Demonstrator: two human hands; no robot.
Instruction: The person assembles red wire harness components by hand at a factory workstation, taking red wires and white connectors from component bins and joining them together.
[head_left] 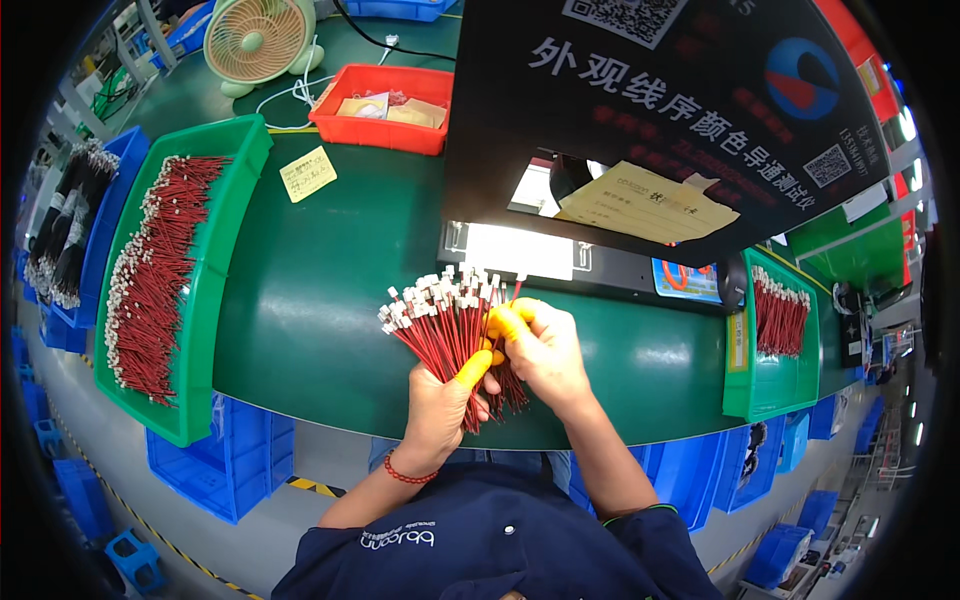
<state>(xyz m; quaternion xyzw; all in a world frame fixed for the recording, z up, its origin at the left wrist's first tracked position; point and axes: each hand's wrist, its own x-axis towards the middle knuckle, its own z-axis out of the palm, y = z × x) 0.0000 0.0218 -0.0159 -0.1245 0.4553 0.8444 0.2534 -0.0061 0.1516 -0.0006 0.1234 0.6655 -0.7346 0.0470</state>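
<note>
A thick bundle of red and dark wires with white connectors (445,318) fans out above the green table. My left hand (445,395) is wrapped round the lower part of this bundle, a yellow cover on its thumb. At the bundle's right side my right hand (540,348), with yellow-covered fingertips, pinches a single connector wire (518,288) whose white end points up. The wires' lower ends hang below my left fingers. Just beyond the hands stands a black test machine (610,130) with a brightly lit white opening (510,250).
A green tray of red connector wires (232,215) stands left, and a smaller green tray (775,395) right. At the back are a red bin (375,135) and a fan (258,42). A paper note (308,173) lies on the table (330,260). Blue crates (220,460) sit below.
</note>
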